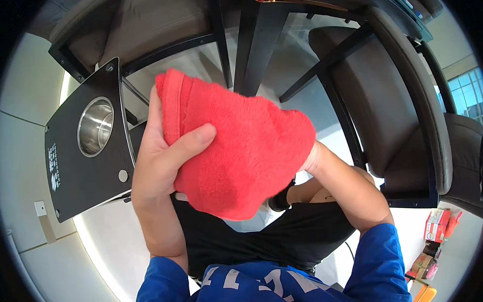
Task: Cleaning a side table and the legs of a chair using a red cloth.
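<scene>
A bright red towel (241,145) is held up in front of me, above my lap. My left hand (164,153) grips its left side, with the thumb pressed on the near face and the fingers behind. A hemmed, stitched edge runs along the cloth beside that hand. From the right, my right hand (309,157) reaches behind the towel; only its wrist end shows, and the fingers are covered by the cloth. Whether anything lies inside or behind the towel is hidden.
At left stands a black board-topped stand (76,174) with a steel bowl (96,127) set in it. Dark padded chairs (360,96) and a black table leg (255,50) stand ahead. Red packages (436,226) and a small carton (422,264) lie at far right.
</scene>
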{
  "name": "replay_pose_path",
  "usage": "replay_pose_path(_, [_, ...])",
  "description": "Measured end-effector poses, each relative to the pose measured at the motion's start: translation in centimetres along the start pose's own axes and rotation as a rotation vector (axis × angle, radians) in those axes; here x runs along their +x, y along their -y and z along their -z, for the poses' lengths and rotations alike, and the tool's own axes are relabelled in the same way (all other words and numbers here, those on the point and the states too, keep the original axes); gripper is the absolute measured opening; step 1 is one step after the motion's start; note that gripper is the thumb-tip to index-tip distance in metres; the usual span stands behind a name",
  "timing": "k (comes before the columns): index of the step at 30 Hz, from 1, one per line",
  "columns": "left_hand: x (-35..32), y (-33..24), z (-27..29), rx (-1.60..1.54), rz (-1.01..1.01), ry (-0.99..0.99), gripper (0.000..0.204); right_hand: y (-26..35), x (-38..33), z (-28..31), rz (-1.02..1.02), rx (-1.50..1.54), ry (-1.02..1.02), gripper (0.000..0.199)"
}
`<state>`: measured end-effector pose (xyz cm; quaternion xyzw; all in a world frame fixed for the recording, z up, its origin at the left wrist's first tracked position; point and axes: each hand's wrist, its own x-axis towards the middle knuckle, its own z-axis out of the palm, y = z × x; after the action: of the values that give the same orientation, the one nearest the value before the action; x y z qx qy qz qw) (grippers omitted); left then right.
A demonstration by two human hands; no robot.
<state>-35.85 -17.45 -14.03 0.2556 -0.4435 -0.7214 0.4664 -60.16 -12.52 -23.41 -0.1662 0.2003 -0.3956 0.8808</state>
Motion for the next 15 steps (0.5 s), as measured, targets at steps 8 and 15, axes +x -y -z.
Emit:
replay_pose_path(8, [-3.6,-1.0,5.2,0.742,0.038,-0.013,0.044,1.4,-0.4,0.1,0.217,-0.631,0.227,0.043])
replay_pose_path(15, [-5.3,-3.5,9.9,1.374,-0.04,0.139,0.022,4.3,-3.3,-0.2,0.237,0.192,0.149,0.035])
